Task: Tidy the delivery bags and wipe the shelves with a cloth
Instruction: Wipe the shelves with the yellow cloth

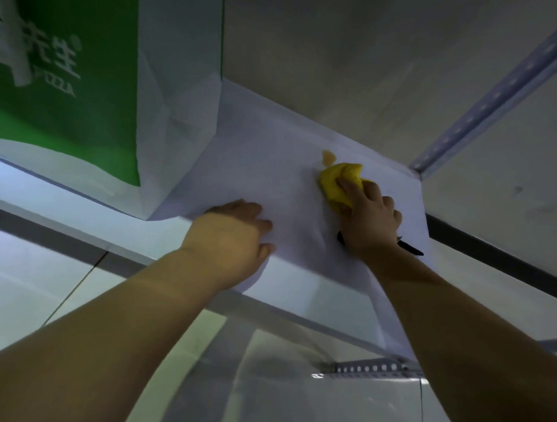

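A white shelf (273, 153) runs across the middle of the head view. My right hand (371, 216) is shut on a bunched yellow cloth (337, 178) and presses it on the shelf's right part, just below a small yellowish stain (328, 157). My left hand (238, 231) lies palm down on the shelf's front edge, fingers together, holding nothing. A white and green delivery bag (123, 86) with white lettering stands upright on the shelf at the left. A thin black object (411, 248) pokes out from under my right wrist.
A perforated metal upright (506, 90) rises at the right, where the shelf meets the grey wall (341, 54). Below, a lower shelf (295, 387) with a perforated bracket (369, 368) shows between my forearms.
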{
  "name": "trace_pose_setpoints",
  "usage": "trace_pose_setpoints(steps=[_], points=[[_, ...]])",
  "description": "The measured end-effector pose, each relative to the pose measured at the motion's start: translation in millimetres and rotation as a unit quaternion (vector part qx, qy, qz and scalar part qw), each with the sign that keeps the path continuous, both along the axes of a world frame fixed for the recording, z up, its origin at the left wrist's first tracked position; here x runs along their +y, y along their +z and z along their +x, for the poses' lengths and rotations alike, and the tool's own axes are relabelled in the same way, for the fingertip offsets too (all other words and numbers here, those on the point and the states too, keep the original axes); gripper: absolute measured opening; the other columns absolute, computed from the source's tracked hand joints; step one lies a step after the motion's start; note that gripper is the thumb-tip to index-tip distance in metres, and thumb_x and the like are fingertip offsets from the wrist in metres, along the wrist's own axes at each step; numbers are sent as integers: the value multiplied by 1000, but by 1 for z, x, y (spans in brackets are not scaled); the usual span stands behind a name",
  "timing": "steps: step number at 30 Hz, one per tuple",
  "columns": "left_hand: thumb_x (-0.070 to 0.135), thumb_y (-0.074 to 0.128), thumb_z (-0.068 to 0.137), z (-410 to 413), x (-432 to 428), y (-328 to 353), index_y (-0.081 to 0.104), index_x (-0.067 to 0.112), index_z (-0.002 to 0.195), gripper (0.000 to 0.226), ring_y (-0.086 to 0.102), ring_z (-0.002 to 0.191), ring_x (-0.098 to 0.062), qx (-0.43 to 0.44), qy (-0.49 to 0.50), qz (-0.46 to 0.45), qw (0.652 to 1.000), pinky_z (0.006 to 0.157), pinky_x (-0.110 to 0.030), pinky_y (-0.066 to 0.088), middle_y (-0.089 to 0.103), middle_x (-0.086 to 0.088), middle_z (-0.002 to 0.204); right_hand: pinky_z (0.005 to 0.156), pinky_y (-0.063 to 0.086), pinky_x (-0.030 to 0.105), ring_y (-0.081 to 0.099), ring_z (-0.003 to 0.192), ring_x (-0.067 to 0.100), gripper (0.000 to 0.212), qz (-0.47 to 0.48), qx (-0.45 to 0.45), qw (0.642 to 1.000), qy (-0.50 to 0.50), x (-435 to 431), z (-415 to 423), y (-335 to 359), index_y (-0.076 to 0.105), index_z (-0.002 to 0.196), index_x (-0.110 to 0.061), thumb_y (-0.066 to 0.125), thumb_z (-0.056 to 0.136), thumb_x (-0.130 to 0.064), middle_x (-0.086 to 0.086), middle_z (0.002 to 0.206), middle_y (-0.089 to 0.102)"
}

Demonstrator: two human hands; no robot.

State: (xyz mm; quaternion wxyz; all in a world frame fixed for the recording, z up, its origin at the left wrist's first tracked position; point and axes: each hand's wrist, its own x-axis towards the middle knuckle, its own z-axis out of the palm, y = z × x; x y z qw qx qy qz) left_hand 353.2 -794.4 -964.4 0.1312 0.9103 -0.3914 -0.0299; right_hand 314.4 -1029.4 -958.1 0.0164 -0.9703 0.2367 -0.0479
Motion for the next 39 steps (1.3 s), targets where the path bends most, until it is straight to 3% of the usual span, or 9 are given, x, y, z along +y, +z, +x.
trace_pose_setpoints(steps=[10,13,19,24,27,31,35,37,39], points=[[48,20,79,-2,5,-5,59,27,119,60,49,119,-20,-12,6,-47,999,95,-29,40,52,2,133,99,24,52,28,127,42,72,24,19,991,-130,-19,73,2,25,139,-37,58,79,-18,8,145,28],[46,26,81,-2,5,-6,60,27,118,54,50,116,-20,-19,2,-41,999,92,-29,41,53,3,131,101,24,50,30,126,39,76,-9,36,999,-28,-1,78,5,23,143,-41,60,81,-20,5,149,25],[50,33,88,1,8,-9,55,31,126,48,45,126,-19,-5,-3,-50,999,100,-29,37,46,4,141,91,31,46,43,111,41,53,0,-42,975,218,-6,40,-4,38,139,-38,53,91,-21,8,145,38],[51,14,79,2,7,-7,58,30,118,62,50,118,-16,-20,-3,-64,998,93,-27,41,52,7,132,97,28,49,34,124,39,78,5,26,999,-37,-40,70,6,25,142,-42,61,80,-13,6,146,30],[47,19,77,2,7,-6,64,28,106,57,57,103,-18,-28,0,-73,997,83,-30,44,60,6,119,102,21,52,25,132,39,63,43,4,991,-127,-25,104,5,25,141,-38,53,87,-24,4,149,25],[42,39,76,3,7,-5,74,24,91,43,65,86,-26,-16,3,-85,996,74,-31,51,69,-2,106,99,22,45,29,128,36,56,10,-9,1000,22,18,110,-2,31,141,-41,48,90,-28,1,150,27],[38,62,66,4,7,-6,77,21,87,30,69,80,-28,-5,12,-103,995,73,-35,54,71,-7,104,92,28,41,42,112,38,49,25,-48,968,245,19,64,-6,45,135,-38,50,89,-20,7,146,38],[38,64,64,4,7,-7,77,20,86,31,69,81,-28,-4,16,-115,993,74,-37,54,72,-7,103,93,35,46,46,112,42,49,29,-42,966,255,0,51,-4,47,135,-33,49,87,-24,11,141,44],[39,64,64,3,7,-7,77,20,86,32,69,81,-28,-2,17,-116,993,74,-37,54,72,-7,103,95,36,49,43,118,42,51,26,-31,985,168,-21,54,-1,42,137,-36,51,89,-25,10,142,41]])
